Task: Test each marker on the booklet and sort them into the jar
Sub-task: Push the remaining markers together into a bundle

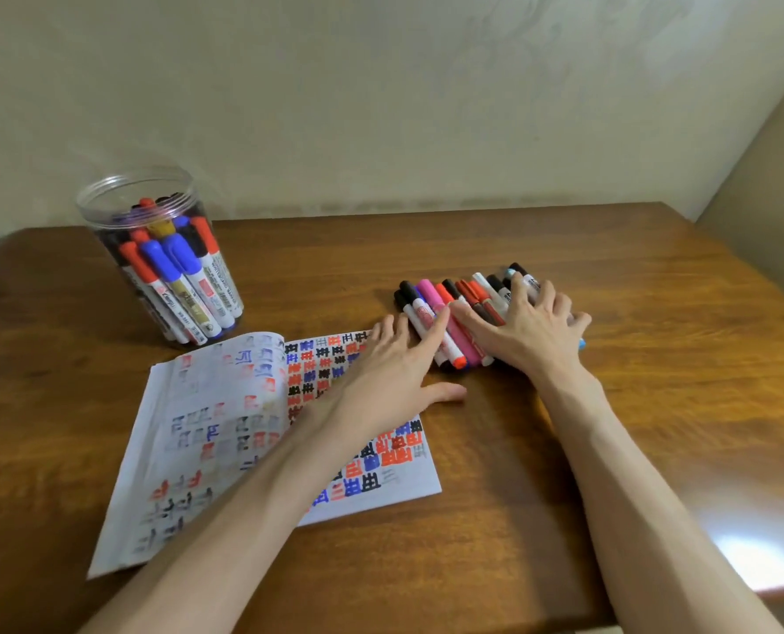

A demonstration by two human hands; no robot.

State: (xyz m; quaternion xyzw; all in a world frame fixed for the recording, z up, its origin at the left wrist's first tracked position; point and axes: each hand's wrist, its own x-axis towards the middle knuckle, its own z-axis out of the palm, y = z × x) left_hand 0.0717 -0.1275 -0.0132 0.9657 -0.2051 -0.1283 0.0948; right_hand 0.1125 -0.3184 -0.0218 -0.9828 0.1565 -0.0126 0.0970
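the row of loose felt-tip markers [431, 308] lies on the brown wooden table [609, 427], just right of the open white booklet [225, 427]. it sits under your fingers. their long axes run far-left to near-right. your left hand [399, 359] and right hand [527, 331] rest palm-down, fingers straight and spread, gripping nothing.

Booklet [262, 450] white, red-blue-black marks; markers [454, 322] pink, red, black; table [609, 450] brown.

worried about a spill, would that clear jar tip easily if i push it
Probably not easily: the jar is wide and packed with markers, so likely heavy. Its smooth clear wall might slip when gripped.
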